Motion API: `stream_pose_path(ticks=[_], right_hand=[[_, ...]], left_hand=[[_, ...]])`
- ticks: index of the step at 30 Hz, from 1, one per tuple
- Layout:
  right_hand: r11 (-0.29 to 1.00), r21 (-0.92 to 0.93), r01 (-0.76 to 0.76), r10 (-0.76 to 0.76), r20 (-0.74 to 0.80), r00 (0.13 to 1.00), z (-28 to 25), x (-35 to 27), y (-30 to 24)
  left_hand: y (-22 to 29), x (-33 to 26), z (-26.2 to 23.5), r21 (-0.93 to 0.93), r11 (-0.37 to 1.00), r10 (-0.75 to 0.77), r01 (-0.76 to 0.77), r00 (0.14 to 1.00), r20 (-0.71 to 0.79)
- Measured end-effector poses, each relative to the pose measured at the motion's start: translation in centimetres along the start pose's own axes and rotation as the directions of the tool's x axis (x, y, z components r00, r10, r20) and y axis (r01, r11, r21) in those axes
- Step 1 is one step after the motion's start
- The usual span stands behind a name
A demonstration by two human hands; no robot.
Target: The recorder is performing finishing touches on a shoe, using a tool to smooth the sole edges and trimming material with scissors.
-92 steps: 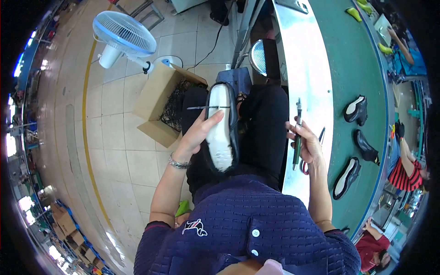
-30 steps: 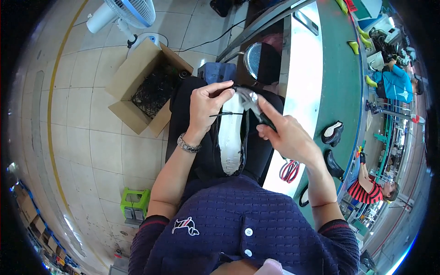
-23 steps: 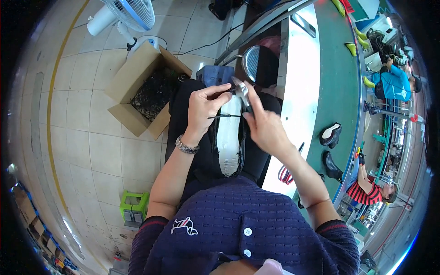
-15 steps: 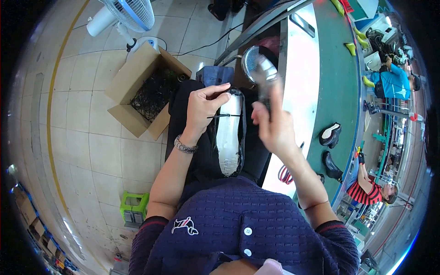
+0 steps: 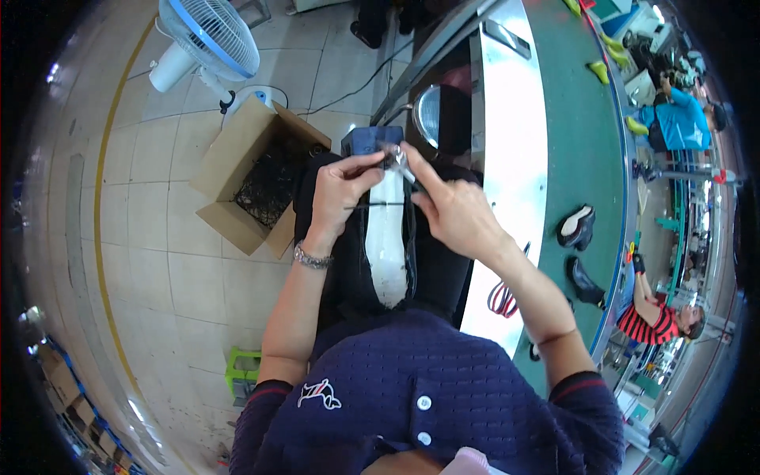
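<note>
So we had the black shoe with the pale whitish sole (image 5: 387, 237) lying sole-up on our lap, long axis running straight away from us, heel end near our body and toe end out toward the bench. Both hands were up at the far toe end. Our left hand (image 5: 336, 194) was curled, thumb and fingers pinched on the shoe's edge and what looked like a thin dark strand running across the sole. Our right hand (image 5: 451, 214) came in from the other side, fingers closed around a small shiny metal tool (image 5: 398, 158) with its tip right at the toe; we couldn't tell exactly what kind of tool. The hands were nearly touching each other, so neither was really nearer, both sat at the same end of the shoe.

Around us: an open brown cardboard box full of dark scraps (image 5: 265, 178) sat on the tiled floor to our left, near the knee, with a white and blue floor fan (image 5: 207, 36) further off. To the right ran the long green workbench (image 5: 586, 134) with its bright white strip, a couple of loose black shoes (image 5: 578, 228) on it and red-handled scissors (image 5: 502, 297) near our right forearm. Other people were seated beyond the bench, well apart from us. Nothing sat between our hands and the shoe.
</note>
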State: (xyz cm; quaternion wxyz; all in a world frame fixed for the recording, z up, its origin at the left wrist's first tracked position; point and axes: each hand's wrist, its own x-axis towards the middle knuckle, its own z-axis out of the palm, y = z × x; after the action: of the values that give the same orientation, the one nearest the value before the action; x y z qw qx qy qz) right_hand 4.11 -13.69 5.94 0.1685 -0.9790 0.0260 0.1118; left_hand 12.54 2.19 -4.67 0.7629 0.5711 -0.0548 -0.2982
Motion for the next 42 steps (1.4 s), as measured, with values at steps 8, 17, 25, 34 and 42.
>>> stream_pose_path(ticks=[8,17,25,34,42], right_hand=[[0.994,0.094,-0.049,0.053,-0.035,0.998,2.8,-1.0,0.1],[0.705,0.482,-0.52,0.669,-0.21,0.713,4.8,-8.1,10.0],[0.714,0.324,-0.62,0.699,-0.362,0.616,12.0,-15.0,16.6],[0.511,0.35,-0.785,0.836,-0.415,0.359,18.1,-28.1,13.8],[0.207,0.686,-0.698,0.972,-0.065,0.225,18.0,-30.5,14.7]], left_hand=[[1.0,0.1,-0.7,0.039,0.998,-0.053,0.05,0.996,0.068],[14.7,-10.9,3.5,-0.138,0.873,0.474,-0.468,0.746,0.467],[16.2,-14.7,7.4,-0.482,0.773,0.633,-0.412,0.561,0.534],[16.6,-17.4,5.2,-0.208,0.857,0.509,-0.472,0.705,0.495],[12.1,-10.0,-1.0,-0.15,0.775,0.618,-0.615,0.683,0.389]])
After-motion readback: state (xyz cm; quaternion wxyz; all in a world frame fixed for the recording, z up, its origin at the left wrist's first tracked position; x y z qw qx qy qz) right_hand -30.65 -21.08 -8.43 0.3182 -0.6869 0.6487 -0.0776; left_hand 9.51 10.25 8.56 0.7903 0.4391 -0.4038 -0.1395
